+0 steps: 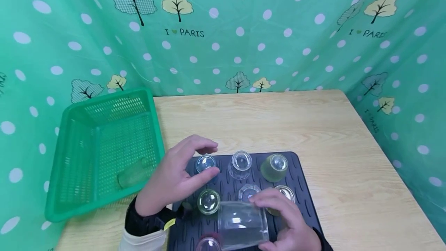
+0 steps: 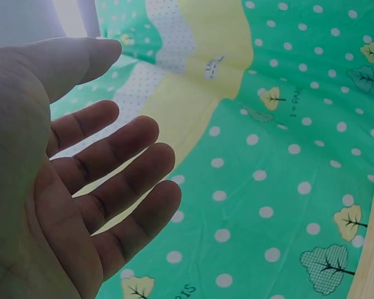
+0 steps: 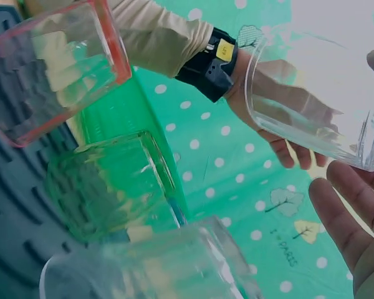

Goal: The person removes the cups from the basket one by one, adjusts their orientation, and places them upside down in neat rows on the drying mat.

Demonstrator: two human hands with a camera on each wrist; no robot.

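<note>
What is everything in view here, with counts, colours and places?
Clear glass: one, lying on its side in the right hand, over the mat's near edge.
Upturned glasses: seven showing on the mat, mostly clear, one green-tinted, one pink-rimmed.
Mat: one, dark, ridged, on the table.
Basket: one, green, left of the mat, a glass lying inside.
Table: one, light wood.
Backdrop: green, dotted.
Left hand: open, above the mat.
Right hand: grips the clear glass.

The light wooden table (image 1: 265, 119) is viewed from above by the head camera; the green dotted backdrop cloth (image 2: 268, 187) is shared by both close, upward-tilted wrist views.
</note>
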